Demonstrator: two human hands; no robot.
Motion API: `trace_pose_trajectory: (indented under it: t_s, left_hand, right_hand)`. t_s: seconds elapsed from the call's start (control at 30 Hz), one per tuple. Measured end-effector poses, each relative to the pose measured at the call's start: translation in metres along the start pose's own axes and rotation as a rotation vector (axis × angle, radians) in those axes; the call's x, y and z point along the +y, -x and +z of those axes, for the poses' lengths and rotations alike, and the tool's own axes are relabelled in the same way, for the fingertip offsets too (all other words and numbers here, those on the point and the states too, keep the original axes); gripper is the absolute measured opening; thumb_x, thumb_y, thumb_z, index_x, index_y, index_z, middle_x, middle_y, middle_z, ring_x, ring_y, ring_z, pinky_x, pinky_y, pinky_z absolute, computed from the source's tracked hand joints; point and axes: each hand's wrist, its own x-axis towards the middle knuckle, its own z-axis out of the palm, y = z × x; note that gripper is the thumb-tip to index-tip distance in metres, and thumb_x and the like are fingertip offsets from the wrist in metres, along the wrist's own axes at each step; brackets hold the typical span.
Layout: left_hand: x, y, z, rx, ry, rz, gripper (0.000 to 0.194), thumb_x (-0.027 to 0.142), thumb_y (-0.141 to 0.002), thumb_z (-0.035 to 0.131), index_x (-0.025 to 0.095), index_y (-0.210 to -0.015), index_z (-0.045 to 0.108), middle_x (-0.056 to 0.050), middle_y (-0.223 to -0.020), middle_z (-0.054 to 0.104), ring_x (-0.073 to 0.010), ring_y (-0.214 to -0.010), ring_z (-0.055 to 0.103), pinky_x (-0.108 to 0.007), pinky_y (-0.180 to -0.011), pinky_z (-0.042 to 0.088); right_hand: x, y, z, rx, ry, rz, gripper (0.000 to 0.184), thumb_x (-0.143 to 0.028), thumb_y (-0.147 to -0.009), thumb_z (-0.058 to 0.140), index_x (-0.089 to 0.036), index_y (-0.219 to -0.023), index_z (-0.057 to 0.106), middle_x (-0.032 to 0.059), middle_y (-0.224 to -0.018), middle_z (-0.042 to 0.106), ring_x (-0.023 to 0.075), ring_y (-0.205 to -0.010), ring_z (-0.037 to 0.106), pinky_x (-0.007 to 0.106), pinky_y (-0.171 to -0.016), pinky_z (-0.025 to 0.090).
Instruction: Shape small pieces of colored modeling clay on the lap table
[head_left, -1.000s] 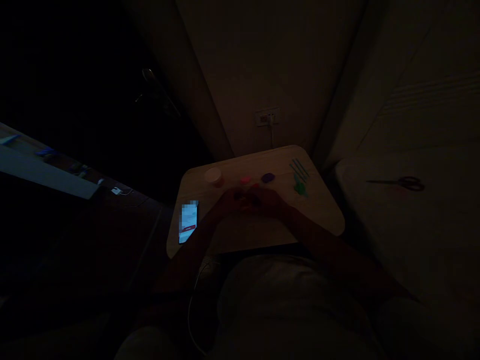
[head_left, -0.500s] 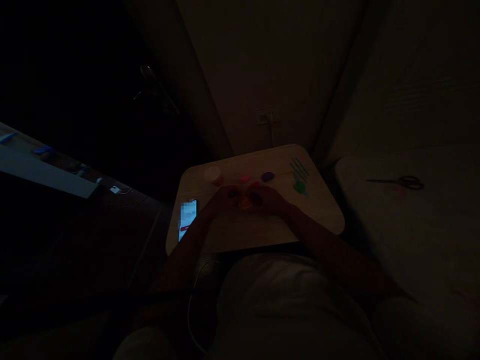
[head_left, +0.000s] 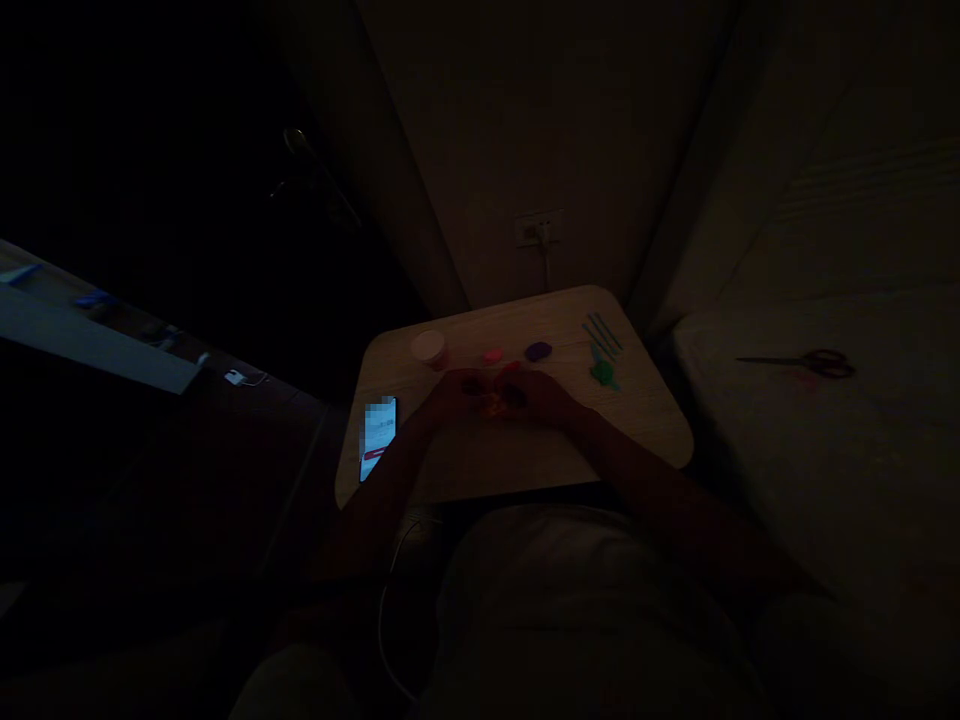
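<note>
In the dim light, my left hand [head_left: 452,393] and my right hand [head_left: 541,396] meet over the middle of the wooden table [head_left: 480,470]. Their fingers curl around a small orange lump [head_left: 493,405] that looks like modelling clay. Darkness hides the exact finger positions. Just beyond the hands lie a red piece [head_left: 511,367] and a pink lump [head_left: 492,356]. A dark purple lump [head_left: 538,351] sits a little further right. Behind my left hand stands a pale round tub [head_left: 429,348].
A lit phone [head_left: 378,440] lies by my left forearm. At the table's right are a green lump [head_left: 601,373] and several thin teal sticks [head_left: 602,334]. Scissors [head_left: 814,362] rest on a pale surface further right. A white cable [head_left: 382,620] hangs below the table.
The view has shifted slightly, so everything sits a few pixels over. Both hands stay together around the orange lump, with less of its orange showing now.
</note>
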Motion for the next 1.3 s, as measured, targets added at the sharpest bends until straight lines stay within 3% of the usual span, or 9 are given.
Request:
trace_pose_trajectory:
  t_s: [0.2,0.3,0.43,0.53,0.6,0.73,0.87,1.1,1.3]
  left_hand:
    - [0.011,0.006,0.006,0.050,-0.155,-0.005,0.022,0.030,-0.068,0.081,0.013,-0.078,0.071,-0.004,-0.077,0.072,-0.0168,-0.073,0.066,-0.026,-0.068,0.051]
    - [0.012,0.011,0.004,0.010,-0.125,0.045,0.019,0.029,-0.072,0.077,0.014,-0.082,0.072,-0.005,-0.084,0.073,-0.0185,-0.079,0.068,-0.029,-0.074,0.053]
    - [0.011,0.021,0.006,-0.032,-0.146,0.137,0.040,0.034,-0.071,0.081,0.015,-0.104,0.068,-0.007,-0.097,0.071,-0.0197,-0.085,0.065,-0.031,-0.077,0.053]
    - [0.008,0.026,0.013,0.052,-0.288,0.187,0.060,0.033,-0.061,0.089,0.018,-0.113,0.065,-0.008,-0.109,0.066,-0.0240,-0.097,0.062,-0.034,-0.084,0.052]
    - [0.006,0.026,0.016,0.117,-0.359,0.199,0.051,0.035,-0.063,0.088,0.018,-0.107,0.067,-0.008,-0.108,0.065,-0.0250,-0.098,0.060,-0.036,-0.088,0.050]
    - [0.006,0.025,0.021,0.147,-0.394,0.191,0.026,0.039,-0.084,0.070,0.017,-0.098,0.070,-0.008,-0.097,0.067,-0.0221,-0.088,0.059,-0.035,-0.083,0.049]
    - [0.010,0.028,0.027,0.192,-0.391,0.197,0.030,0.042,-0.089,0.065,0.017,-0.104,0.072,-0.007,-0.098,0.072,-0.0213,-0.086,0.063,-0.032,-0.080,0.048]
    - [-0.001,0.028,0.039,0.226,-0.329,0.195,0.033,0.045,-0.091,0.062,0.016,-0.083,0.073,-0.004,-0.079,0.070,-0.0172,-0.072,0.060,-0.029,-0.070,0.047]
    - [-0.003,0.027,0.050,0.340,-0.246,0.156,0.033,0.047,-0.090,0.064,0.015,-0.084,0.072,-0.004,-0.079,0.069,-0.0168,-0.072,0.058,-0.028,-0.068,0.048]
  right_hand:
    - [0.000,0.000,0.001,-0.004,0.025,0.031,0.037,-0.041,-0.079,0.079,-0.018,-0.106,0.070,0.0065,-0.094,0.073,0.0181,-0.077,0.062,0.026,-0.067,0.038]
    - [0.002,0.000,0.003,-0.007,0.052,-0.018,0.032,-0.042,-0.084,0.076,-0.018,-0.105,0.073,0.0085,-0.098,0.074,0.0207,-0.082,0.064,0.028,-0.072,0.042]
    - [0.003,-0.001,0.007,0.003,0.047,-0.069,0.031,-0.043,-0.091,0.069,-0.020,-0.111,0.074,0.0102,-0.109,0.075,0.0246,-0.095,0.067,0.032,-0.081,0.045]
    - [0.003,-0.002,0.008,0.003,0.041,-0.073,0.031,-0.042,-0.093,0.066,-0.020,-0.114,0.074,0.0111,-0.111,0.075,0.0254,-0.097,0.067,0.033,-0.084,0.046]
    - [0.002,-0.002,0.007,0.020,0.042,-0.049,0.031,-0.041,-0.092,0.066,-0.018,-0.112,0.074,0.0118,-0.107,0.075,0.0251,-0.093,0.067,0.034,-0.082,0.046]
    - [0.001,-0.002,0.002,0.061,-0.027,-0.021,0.025,-0.036,-0.092,0.065,-0.017,-0.106,0.072,0.0100,-0.101,0.074,0.0213,-0.085,0.064,0.031,-0.079,0.045]
    - [0.000,0.000,-0.001,0.063,-0.078,-0.041,0.028,-0.040,-0.092,0.064,-0.017,-0.105,0.071,0.0078,-0.096,0.072,0.0192,-0.082,0.062,0.029,-0.076,0.045]
    - [0.003,0.000,-0.002,0.024,-0.115,-0.084,0.027,-0.045,-0.094,0.062,-0.020,-0.099,0.074,0.0071,-0.099,0.075,0.0217,-0.090,0.066,0.031,-0.082,0.047]
    - [0.006,-0.002,-0.002,0.073,-0.240,-0.064,0.027,-0.043,-0.095,0.061,-0.019,-0.098,0.073,0.0065,-0.101,0.075,0.0205,-0.089,0.068,0.031,-0.083,0.049]
